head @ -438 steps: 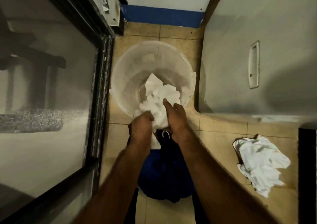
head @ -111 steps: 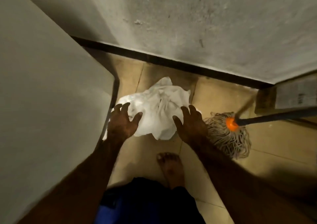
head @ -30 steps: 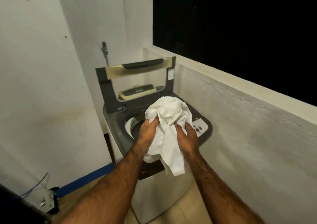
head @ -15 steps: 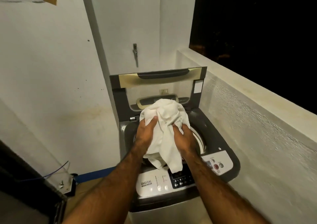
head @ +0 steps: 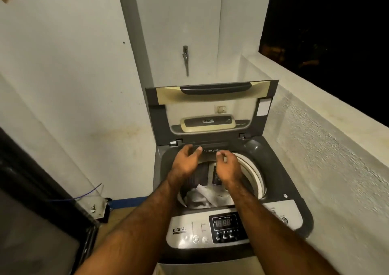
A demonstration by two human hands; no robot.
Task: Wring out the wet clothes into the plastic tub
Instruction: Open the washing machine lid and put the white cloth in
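A white cloth (head: 205, 196) lies crumpled inside the drum of a top-loading washing machine (head: 280, 169), seen between my forearms. My left hand (head: 186, 162) and my right hand (head: 228, 167) hover side by side over the drum opening, near the detergent drawer. Both hold nothing and their fingers are loosely curled. The plastic tub is not in view.
The machine's lid (head: 211, 108) stands raised against the wall, with a tap (head: 185, 59) above it. Its control panel (head: 225, 226) faces me. A low rough parapet wall (head: 328, 152) runs along the right. A dark-framed door (head: 42, 211) stands at the left.
Half a second ago both hands held the bunched white cloth above the machine. Now the cloth lies in the drum and both hands are free above it.
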